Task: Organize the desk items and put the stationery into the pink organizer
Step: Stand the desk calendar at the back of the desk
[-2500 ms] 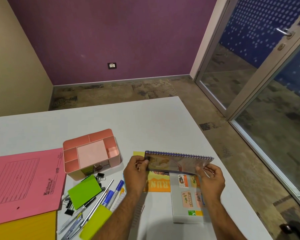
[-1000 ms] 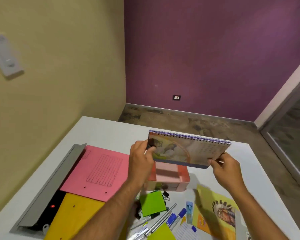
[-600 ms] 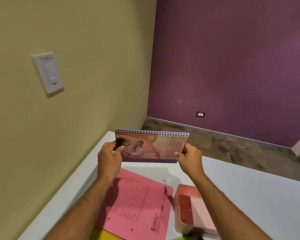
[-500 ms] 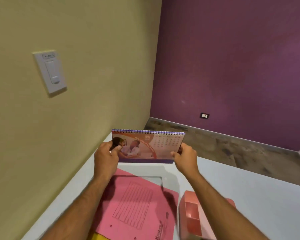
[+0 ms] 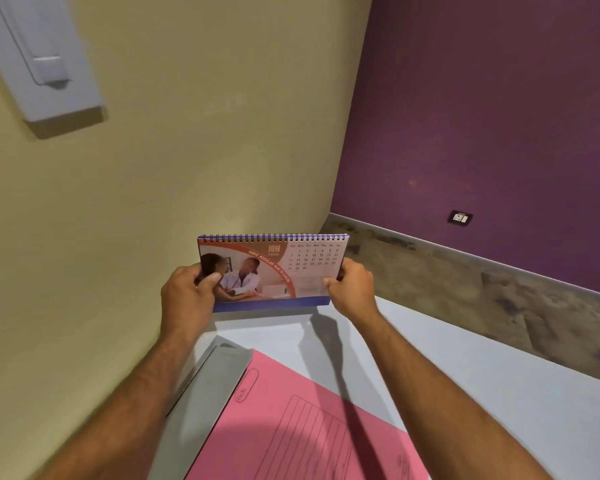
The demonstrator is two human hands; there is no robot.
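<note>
A spiral-bound desk calendar (image 5: 274, 271) showing June stands upright at the far left corner of the white desk (image 5: 482, 386), its blue base at or just above the surface. My left hand (image 5: 187, 296) grips its left edge and my right hand (image 5: 352, 289) grips its right edge. A pink file folder (image 5: 291, 420) lies flat on the desk between my forearms. The pink organizer and the loose stationery are out of view.
A grey cable-tray lid (image 5: 205, 393) stands raised along the desk's left edge beside the beige wall (image 5: 187, 133). A white wall switch (image 5: 45, 60) is at upper left. The purple wall (image 5: 482, 116) and the floor lie beyond the desk's far edge.
I have carried the calendar from the right of the desk to its far left corner and lowered it toward the surface. My view swung left, so the organizer and pens dropped out of sight.
</note>
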